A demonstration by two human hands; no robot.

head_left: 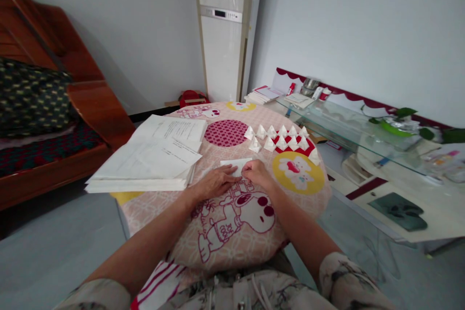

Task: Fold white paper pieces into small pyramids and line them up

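Note:
A small piece of folded white paper (235,162) lies on the round table in front of me. My left hand (217,182) rests on its left part, fingers stretched out and pressing it down. At its right edge my right hand (255,173) has its fingers curled together on the paper, partly hiding it. Beyond my right hand stand several small pointed folded paper pieces (281,142), set out in two rough rows. A thick stack of printed paper sheets (145,157) lies to the left of my hands.
A patterned cloth (225,225) with cartoon figures covers the round table. To the right stands a glass-topped cabinet (345,121) holding papers, cups and a plant (397,123). A wooden sofa (90,106) is at the left, and a tall white air conditioner (221,48) stands behind.

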